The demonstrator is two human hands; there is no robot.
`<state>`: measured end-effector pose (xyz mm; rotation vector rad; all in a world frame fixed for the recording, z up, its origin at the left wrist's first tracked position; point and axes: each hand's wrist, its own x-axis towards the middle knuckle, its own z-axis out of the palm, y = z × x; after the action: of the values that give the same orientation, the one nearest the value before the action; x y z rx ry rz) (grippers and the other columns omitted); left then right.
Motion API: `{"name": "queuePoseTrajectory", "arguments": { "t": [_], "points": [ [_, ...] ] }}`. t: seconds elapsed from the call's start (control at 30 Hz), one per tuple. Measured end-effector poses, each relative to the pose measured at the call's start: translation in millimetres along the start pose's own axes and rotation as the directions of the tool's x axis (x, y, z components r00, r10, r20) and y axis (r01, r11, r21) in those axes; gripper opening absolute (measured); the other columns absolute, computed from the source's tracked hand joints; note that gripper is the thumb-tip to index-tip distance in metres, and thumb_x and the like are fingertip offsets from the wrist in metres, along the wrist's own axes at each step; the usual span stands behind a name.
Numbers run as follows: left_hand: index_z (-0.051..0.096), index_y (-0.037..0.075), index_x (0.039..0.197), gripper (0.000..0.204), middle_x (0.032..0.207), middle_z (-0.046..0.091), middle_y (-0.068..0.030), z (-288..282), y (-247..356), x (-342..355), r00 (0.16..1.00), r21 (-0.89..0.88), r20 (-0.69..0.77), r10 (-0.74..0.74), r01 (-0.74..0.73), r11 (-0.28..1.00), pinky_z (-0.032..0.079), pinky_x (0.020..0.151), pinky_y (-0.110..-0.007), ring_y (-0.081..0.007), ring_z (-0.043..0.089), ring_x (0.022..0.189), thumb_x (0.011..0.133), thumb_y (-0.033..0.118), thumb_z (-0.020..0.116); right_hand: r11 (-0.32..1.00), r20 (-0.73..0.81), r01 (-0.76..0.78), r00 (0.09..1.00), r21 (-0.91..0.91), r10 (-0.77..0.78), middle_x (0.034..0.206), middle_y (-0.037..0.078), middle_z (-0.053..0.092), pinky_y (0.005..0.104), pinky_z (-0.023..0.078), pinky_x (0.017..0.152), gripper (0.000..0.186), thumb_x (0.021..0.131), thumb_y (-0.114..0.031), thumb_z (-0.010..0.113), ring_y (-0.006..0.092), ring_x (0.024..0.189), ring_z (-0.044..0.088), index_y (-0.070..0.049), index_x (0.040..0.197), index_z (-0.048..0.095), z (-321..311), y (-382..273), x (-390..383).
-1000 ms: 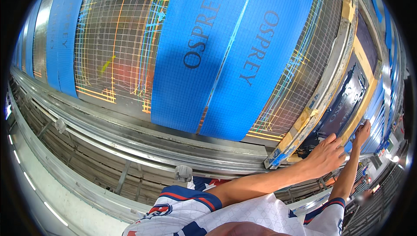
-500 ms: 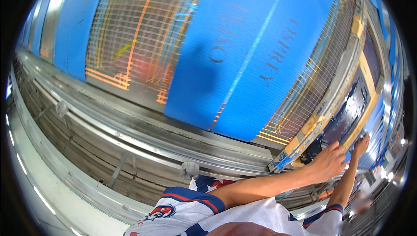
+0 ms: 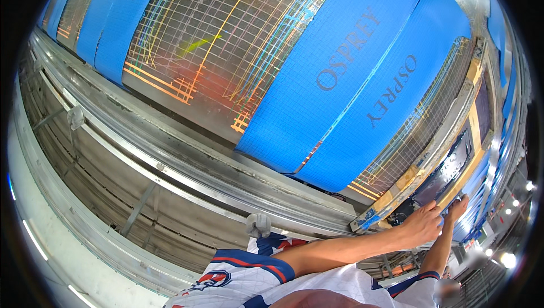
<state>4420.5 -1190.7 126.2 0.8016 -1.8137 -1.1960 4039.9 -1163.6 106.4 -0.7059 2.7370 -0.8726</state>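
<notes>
Both arms are reaching out toward the lower right of the frame, where a dark panel in a pale wooden frame is lying along the right end of a long metal table. The left hand is resting on the near lower edge of that dark panel, fingers bent and pressing down flat, not wrapping around anything that shows. The right hand is sitting just beside it, a little further right, fingertips touching the same edge; whether it is pinching something there is too small to tell. Across the middle of the frame two wide blue strips are lying over a wire mesh screen. A metal rail is running from the upper left down toward the hands.
</notes>
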Motion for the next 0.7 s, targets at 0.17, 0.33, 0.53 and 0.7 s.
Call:
{"name": "queuePoseTrajectory", "arguments": {
  "t": [0.17, 0.33, 0.53, 0.7],
  "points": [
    [0.073, 0.008, 0.079, 0.012, 0.087, 0.067, -0.0056, -3.4, 0.3, 1.9, 1.000, -0.023, 0.008, 0.000, 0.001, 1.000, 0.039, 0.100, -0.040, -0.0241, 0.056, 0.109, 0.078, 0.017, 0.065, 0.990, 0.015, 0.125, 0.992, -0.070, -0.124, 0.053, -0.005, 0.038, 0.0247, 0.022, 0.038, 0.033, 0.104, -0.041, 0.049, 0.0048, 0.041, 0.033, -0.015, 0.086, 0.056, -4.2, 3.8, 3.2],
    [0.072, 0.007, 0.080, 0.012, 0.084, 0.066, -0.0046, -12.5, -4.4, 3.2, 1.000, 0.006, -0.009, 0.030, -0.030, 1.000, 0.041, 0.095, -0.039, -0.0233, 0.057, 0.103, 0.079, 0.017, 0.065, 1.000, 0.021, -0.001, 1.000, 0.005, 0.001, 0.054, -0.006, 0.037, 0.0236, 0.022, 0.039, 0.033, 0.105, -0.042, 0.048, 0.0045, 0.042, 0.032, -0.016, 0.085, 0.056, 2.8, -9.4, -10.3],
    [0.070, 0.008, 0.086, 0.013, 0.081, 0.062, -0.0016, -19.1, -3.3, 2.8, 0.988, 0.190, -0.018, 0.152, -0.145, 0.971, 0.043, 0.088, -0.035, -0.0197, 0.059, 0.092, 0.079, 0.018, 0.064, 0.983, 0.145, -0.044, 0.989, 0.177, 0.018, 0.055, -0.006, 0.037, 0.0229, 0.024, 0.037, 0.030, 0.105, -0.042, 0.051, 0.0047, 0.042, 0.033, -0.018, 0.087, 0.053, 4.4, -11.1, -22.0],
    [0.064, 0.010, 0.081, 0.009, 0.074, 0.060, -0.0024, -29.6, 9.2, 5.9, 0.963, 0.385, 0.087, 0.256, -0.269, 0.882, 0.045, 0.082, -0.034, -0.0195, 0.060, 0.084, 0.076, 0.018, 0.063, 0.941, 0.297, -0.127, 0.955, 0.313, 0.030, 0.058, -0.006, 0.039, 0.0230, 0.025, 0.036, 0.026, 0.103, -0.042, 0.057, 0.0053, 0.042, 0.035, -0.018, 0.091, 0.054, -1.4, -4.0, -11.8]
  ]
}}
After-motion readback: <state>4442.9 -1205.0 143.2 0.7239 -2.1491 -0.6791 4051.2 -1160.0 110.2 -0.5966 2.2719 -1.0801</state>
